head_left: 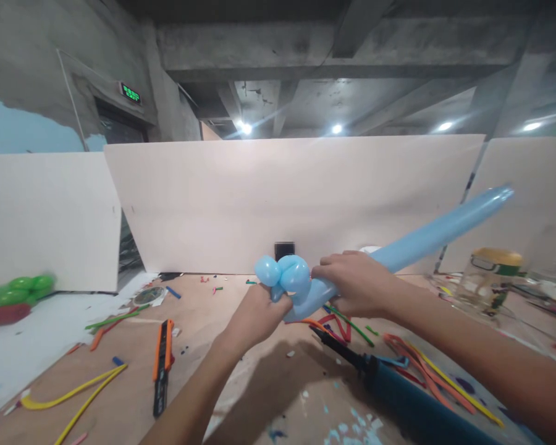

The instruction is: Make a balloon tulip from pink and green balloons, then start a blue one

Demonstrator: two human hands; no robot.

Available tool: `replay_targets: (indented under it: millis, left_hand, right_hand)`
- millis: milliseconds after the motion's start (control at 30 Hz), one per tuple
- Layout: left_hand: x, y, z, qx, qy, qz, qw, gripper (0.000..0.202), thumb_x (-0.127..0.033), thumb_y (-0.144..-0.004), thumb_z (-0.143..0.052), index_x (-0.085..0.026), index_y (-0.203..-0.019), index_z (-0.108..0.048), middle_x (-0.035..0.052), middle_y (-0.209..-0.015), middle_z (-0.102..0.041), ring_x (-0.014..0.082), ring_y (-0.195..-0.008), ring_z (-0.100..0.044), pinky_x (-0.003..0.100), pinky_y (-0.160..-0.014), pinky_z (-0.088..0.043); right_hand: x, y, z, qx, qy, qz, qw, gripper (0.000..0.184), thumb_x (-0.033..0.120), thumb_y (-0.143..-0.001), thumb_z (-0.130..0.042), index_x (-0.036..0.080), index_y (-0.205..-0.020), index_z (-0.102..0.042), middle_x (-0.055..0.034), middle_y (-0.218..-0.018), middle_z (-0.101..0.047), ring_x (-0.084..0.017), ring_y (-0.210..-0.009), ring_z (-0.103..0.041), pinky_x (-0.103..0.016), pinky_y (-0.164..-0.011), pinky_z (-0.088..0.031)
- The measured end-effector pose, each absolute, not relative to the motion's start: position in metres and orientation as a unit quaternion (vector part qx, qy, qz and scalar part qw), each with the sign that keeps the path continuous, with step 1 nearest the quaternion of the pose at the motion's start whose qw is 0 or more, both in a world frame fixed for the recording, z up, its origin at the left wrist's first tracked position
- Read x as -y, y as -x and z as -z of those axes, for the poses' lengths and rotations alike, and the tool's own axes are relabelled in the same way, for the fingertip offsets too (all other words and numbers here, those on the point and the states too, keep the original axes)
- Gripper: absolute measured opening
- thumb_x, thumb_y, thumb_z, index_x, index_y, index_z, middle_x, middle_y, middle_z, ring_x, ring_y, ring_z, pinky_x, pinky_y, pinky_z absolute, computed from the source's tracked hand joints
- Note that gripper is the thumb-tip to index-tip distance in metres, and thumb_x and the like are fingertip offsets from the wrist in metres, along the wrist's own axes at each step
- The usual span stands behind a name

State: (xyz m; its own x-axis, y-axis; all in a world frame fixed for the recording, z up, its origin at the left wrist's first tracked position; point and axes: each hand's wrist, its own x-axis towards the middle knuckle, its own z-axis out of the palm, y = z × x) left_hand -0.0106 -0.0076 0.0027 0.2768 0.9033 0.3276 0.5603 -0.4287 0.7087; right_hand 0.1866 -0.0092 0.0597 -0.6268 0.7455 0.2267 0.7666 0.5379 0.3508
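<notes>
A long light-blue modelling balloon (438, 228) is held above the table by both hands. Its left end is twisted into a few round bubbles, and the long straight part slants up to the right. My left hand (262, 313) is closed on the balloon just under the bubbles. Around the straight part, right of the bubbles, my right hand (356, 283) is wrapped. Below my right forearm lies a dark blue hand pump (412, 395), its black nozzle pointing up and left.
An orange and black utility knife (163, 364) lies left of my forearm. Uninflated balloons, yellow (74, 389) and salmon (433, 371), are scattered about with scraps. Green balloon bubbles (28, 287) sit far left, a yellow-lidded jar (491, 278) right. White panels (296, 198) stand behind.
</notes>
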Motion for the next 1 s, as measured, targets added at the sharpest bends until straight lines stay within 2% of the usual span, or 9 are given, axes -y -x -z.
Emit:
replay_targets:
  millis: [200,300,367,433,500,600,733,867,1000]
  left_hand:
    - [0.012,0.006,0.000,-0.426,-0.786,-0.361,0.264,0.011,-0.023,-0.075,-0.042,-0.017,-0.075,-0.052,-0.0016,-0.069,-0.049,0.0146,-0.068,-0.046,0.026,-0.061,-0.037]
    - [0.015,0.007,-0.002,-0.382,-0.772,-0.389,0.327,0.022,-0.022,-0.074,-0.046,-0.016,-0.091,-0.057,0.0033,-0.093,-0.057,0.0206,-0.091,-0.051,0.033,-0.082,-0.041]
    - [0.017,0.009,-0.005,-0.352,-0.740,-0.386,0.424,0.031,-0.022,-0.072,-0.051,-0.017,-0.102,-0.057,0.0061,-0.107,-0.056,0.0240,-0.103,-0.049,0.038,-0.089,-0.041]
    - [0.018,0.011,-0.006,-0.324,-0.689,-0.344,0.549,0.038,-0.021,-0.069,-0.055,-0.018,-0.107,-0.056,0.0088,-0.111,-0.056,0.0262,-0.103,-0.051,0.040,-0.082,-0.047]
    - [0.018,0.012,-0.004,-0.303,-0.645,-0.291,0.639,0.043,-0.018,-0.064,-0.057,-0.016,-0.107,-0.056,0.0110,-0.107,-0.056,0.0273,-0.100,-0.053,0.041,-0.074,-0.051]
    - [0.014,0.008,0.006,-0.283,-0.612,-0.243,0.697,0.042,-0.012,-0.058,-0.060,-0.013,-0.099,-0.060,0.0120,-0.098,-0.059,0.0278,-0.094,-0.056,0.041,-0.070,-0.051]
    - [0.007,0.000,0.023,-0.210,-0.555,-0.199,0.780,0.037,-0.027,-0.066,-0.066,-0.011,-0.099,-0.062,0.0133,-0.100,-0.060,0.0241,-0.089,-0.059,0.038,-0.071,-0.049]
    - [0.002,-0.002,0.030,-0.257,-0.552,-0.237,0.757,0.029,-0.034,-0.068,-0.067,-0.011,-0.085,-0.063,0.0084,-0.084,-0.061,0.0149,-0.069,-0.059,0.029,-0.062,-0.047]
    - [0.002,0.002,0.026,-0.340,-0.632,-0.257,0.647,0.017,-0.028,-0.065,-0.065,-0.014,-0.075,-0.063,0.0051,-0.070,-0.061,0.0149,-0.057,-0.056,0.027,-0.052,-0.044]
  right_hand:
    - [0.009,-0.193,-0.061,0.876,0.451,0.161,0.060,0.031,0.016,-0.058,-0.049,0.024,-0.087,-0.059,-0.0025,-0.079,-0.063,-0.021,-0.070,-0.059,-0.027,-0.054,-0.029]
    - [0.008,-0.196,-0.058,0.863,0.476,0.150,0.074,0.027,0.017,-0.058,-0.049,0.024,-0.082,-0.058,-0.0022,-0.079,-0.064,-0.021,-0.071,-0.060,-0.027,-0.054,-0.029]
    - [0.008,-0.196,-0.054,0.860,0.484,0.142,0.073,0.028,0.016,-0.058,-0.051,0.024,-0.084,-0.058,-0.0021,-0.078,-0.065,-0.022,-0.071,-0.061,-0.027,-0.054,-0.030]
    - [0.009,-0.194,-0.050,0.862,0.485,0.131,0.070,0.031,0.016,-0.058,-0.053,0.025,-0.087,-0.059,-0.0018,-0.077,-0.067,-0.023,-0.071,-0.062,-0.027,-0.054,-0.031]
    - [0.011,-0.191,-0.047,0.865,0.482,0.129,0.060,0.025,0.020,-0.061,-0.055,0.024,-0.085,-0.059,-0.0029,-0.077,-0.067,-0.024,-0.072,-0.063,-0.029,-0.055,-0.033]
    - [0.014,-0.184,-0.047,0.871,0.468,0.142,0.041,0.016,0.028,-0.064,-0.057,0.022,-0.079,-0.060,-0.0055,-0.077,-0.066,-0.025,-0.072,-0.062,-0.031,-0.058,-0.034]
    - [0.013,-0.176,-0.047,0.880,0.447,0.155,0.047,0.028,0.032,-0.067,-0.056,0.023,-0.092,-0.061,-0.0058,-0.078,-0.066,-0.025,-0.072,-0.061,-0.033,-0.062,-0.036]
    - [0.012,-0.173,-0.043,0.877,0.451,0.163,0.034,0.031,0.033,-0.064,-0.059,0.021,-0.093,-0.061,-0.0078,-0.080,-0.066,-0.027,-0.075,-0.062,-0.036,-0.065,-0.038]
    - [0.017,-0.170,-0.047,0.883,0.449,0.135,-0.007,0.027,0.027,-0.059,-0.062,0.020,-0.086,-0.063,-0.0075,-0.080,-0.066,-0.026,-0.072,-0.063,-0.033,-0.060,-0.041]
